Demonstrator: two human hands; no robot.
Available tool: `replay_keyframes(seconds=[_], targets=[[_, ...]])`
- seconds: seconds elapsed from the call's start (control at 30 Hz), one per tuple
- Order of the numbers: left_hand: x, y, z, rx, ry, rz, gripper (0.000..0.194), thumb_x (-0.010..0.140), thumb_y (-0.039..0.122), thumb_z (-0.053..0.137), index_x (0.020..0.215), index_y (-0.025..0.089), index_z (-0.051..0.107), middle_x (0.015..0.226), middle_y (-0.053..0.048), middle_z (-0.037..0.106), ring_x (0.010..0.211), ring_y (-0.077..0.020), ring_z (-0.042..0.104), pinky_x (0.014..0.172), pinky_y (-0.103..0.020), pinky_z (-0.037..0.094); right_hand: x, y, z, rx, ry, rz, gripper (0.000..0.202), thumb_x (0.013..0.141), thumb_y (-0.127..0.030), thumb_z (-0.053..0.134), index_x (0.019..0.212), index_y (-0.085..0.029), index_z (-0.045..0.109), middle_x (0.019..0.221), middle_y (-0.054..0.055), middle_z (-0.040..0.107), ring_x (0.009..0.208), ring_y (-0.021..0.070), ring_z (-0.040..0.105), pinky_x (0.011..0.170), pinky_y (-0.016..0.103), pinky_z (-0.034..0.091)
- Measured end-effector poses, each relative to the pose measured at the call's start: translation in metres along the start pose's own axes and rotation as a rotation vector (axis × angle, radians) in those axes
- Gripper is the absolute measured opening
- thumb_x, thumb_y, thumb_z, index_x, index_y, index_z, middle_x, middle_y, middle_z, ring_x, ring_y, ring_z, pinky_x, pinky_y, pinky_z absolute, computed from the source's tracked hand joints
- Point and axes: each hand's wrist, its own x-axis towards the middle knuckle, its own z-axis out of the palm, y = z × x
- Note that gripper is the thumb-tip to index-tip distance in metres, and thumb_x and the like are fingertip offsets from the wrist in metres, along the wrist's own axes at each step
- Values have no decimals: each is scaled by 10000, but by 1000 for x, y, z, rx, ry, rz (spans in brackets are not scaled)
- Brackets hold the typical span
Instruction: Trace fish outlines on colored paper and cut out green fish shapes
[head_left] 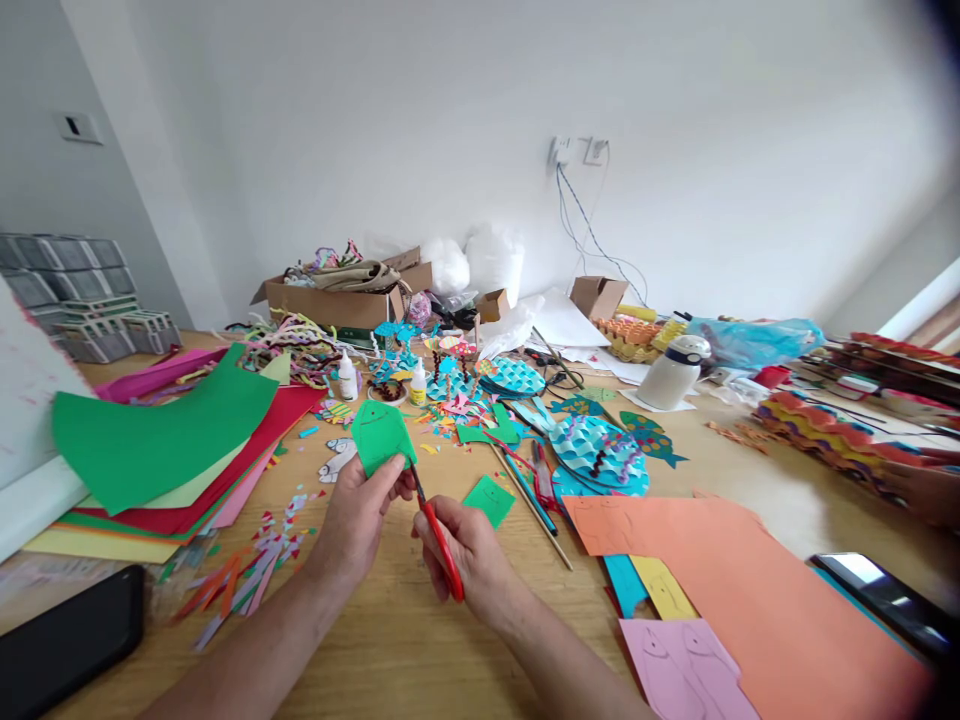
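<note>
My left hand (358, 510) pinches a piece of green paper (379, 432) by its lower edge, raised above the table. Faint drawn lines run across that paper. Closed around the handles of red scissors (442, 548) is my right hand (474, 550). The scissor blades reach up to the right edge of the green paper, close to my left fingertips; whether they touch it I cannot tell. A smaller green square (490, 500) with a drawn shape lies flat just beyond my right hand. To its right are a blue pen (536, 500) and a thin wooden stick (551, 535).
Coloured paper sheets (172, 430) are stacked at left, beside paper strips (259, 560) and a black phone (71, 635). Glue bottles (347, 378) and paper scraps lie ahead. Orange paper (720, 570), a second phone (889, 600), a white bottle (673, 375) and blue paper-covered discs (600, 450) occupy the right.
</note>
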Motion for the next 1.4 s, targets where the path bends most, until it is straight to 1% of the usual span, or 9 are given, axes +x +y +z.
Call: replay_keyframes(seconds=[0.17, 0.4, 0.53, 0.7, 1.0, 1.23, 1.4], targets=[[0, -2, -2, -10, -2, 1, 139, 633, 235, 679, 655, 155, 567, 571, 37, 601, 525, -100, 530, 530, -217, 437, 0, 2, -1, -57, 4, -25, 398, 810, -535, 436, 621, -184, 432, 458, -71, 375, 396, 52, 327, 392, 178, 230], [1, -2, -3, -7, -8, 12, 140, 647, 234, 670, 666, 152, 558, 574, 38, 600, 521, -93, 530, 525, -206, 439, 2, 5, -2, -50, -11, -23, 382, 815, -520, 436, 636, -183, 437, 462, -74, 366, 399, 53, 326, 392, 175, 237], [2, -3, -4, -13, 6, 11, 152, 641, 241, 677, 682, 153, 560, 576, 35, 604, 520, -94, 531, 521, -205, 441, 2, 7, -4, -82, 0, -53, 363, 826, -485, 441, 629, -180, 436, 472, -71, 376, 415, 51, 328, 410, 177, 240], [2, -3, -5, -16, 5, 9, 150, 654, 244, 676, 709, 154, 570, 604, 34, 613, 545, -94, 541, 541, -204, 452, 2, 9, -4, -113, -5, -55, 337, 840, -447, 424, 633, -181, 439, 460, -72, 372, 408, 53, 325, 411, 182, 235], [3, -4, -5, 3, -13, 15, 138, 663, 239, 677, 700, 159, 571, 595, 40, 613, 534, -93, 538, 530, -198, 451, 2, 4, -3, -87, 0, -36, 406, 795, -549, 454, 616, -185, 428, 451, -73, 352, 419, 58, 324, 404, 186, 232], [3, -4, -7, -3, -25, -4, 144, 657, 244, 692, 705, 161, 585, 606, 40, 621, 544, -93, 549, 538, -194, 460, 2, 4, -4, -101, -3, -43, 400, 806, -536, 444, 614, -186, 428, 444, -75, 339, 420, 60, 318, 407, 188, 231], [2, -3, -8, -11, -25, -6, 146, 653, 246, 698, 693, 159, 588, 598, 37, 620, 539, -93, 549, 536, -195, 460, 2, 2, -5, -109, -12, -42, 415, 803, -554, 439, 609, -188, 420, 447, -74, 340, 424, 61, 322, 408, 187, 233]])
